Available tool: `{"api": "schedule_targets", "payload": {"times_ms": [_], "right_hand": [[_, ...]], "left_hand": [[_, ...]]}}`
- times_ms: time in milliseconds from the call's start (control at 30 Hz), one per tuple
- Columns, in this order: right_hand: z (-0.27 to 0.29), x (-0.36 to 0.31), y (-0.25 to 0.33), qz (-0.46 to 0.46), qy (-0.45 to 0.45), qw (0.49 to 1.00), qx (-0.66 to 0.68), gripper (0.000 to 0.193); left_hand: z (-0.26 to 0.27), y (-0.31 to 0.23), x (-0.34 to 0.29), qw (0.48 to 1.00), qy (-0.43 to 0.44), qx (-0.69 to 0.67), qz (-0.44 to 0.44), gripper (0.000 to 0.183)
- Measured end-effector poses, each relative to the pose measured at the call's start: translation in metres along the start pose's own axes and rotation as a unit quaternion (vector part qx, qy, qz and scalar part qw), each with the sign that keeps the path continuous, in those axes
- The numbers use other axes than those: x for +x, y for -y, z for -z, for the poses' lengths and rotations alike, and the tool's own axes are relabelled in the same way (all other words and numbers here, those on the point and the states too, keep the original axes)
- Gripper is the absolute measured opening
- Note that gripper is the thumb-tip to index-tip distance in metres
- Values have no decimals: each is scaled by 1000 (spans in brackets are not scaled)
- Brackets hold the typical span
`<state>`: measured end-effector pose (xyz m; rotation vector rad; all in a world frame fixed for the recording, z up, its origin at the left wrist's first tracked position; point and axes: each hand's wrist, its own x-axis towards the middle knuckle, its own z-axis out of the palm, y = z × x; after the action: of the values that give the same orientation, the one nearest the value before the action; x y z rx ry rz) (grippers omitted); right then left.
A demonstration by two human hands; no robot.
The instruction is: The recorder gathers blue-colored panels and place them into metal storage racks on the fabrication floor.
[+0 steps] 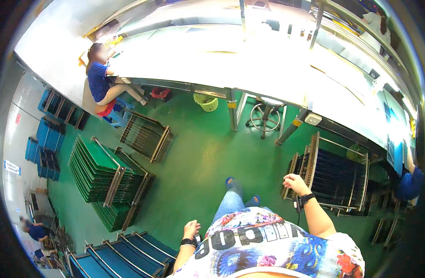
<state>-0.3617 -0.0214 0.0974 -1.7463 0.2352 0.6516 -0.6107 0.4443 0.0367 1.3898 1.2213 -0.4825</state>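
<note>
My left hand (191,229) hangs by my side at the lower middle, its fingers loosely curled with nothing visible in them. A dark band circles that wrist, and a rack of blue panels (129,252) stands to its left. Out to the right, my right hand (295,184) is held with the fingers curled in and nothing seen in them. A black wrist strap (306,199) with a small device and a thin cable sits on that arm. Just beyond this hand stands a metal rack of dark panels (337,178); the hand appears apart from it.
A long white workbench (175,58) crosses ahead, with a wheeled stool (264,118) and a yellow-green basket (206,102) beneath. Stacked green boards (94,171) and a low rack (145,135) stand left on the green floor. A seated person (99,76) works at the bench; other people are at both sides.
</note>
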Motion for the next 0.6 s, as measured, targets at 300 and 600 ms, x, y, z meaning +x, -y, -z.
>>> {"api": "schedule_targets", "payload": {"times_ms": [300, 600], "right_hand": [[28, 98, 56, -15, -3, 999, 50, 22], [40, 252, 55, -94, -68, 918, 380, 31]], "left_hand": [[-13, -59, 57, 996, 34, -44, 67, 31], [-8, -179, 14, 988, -43, 121, -89, 31]]}}
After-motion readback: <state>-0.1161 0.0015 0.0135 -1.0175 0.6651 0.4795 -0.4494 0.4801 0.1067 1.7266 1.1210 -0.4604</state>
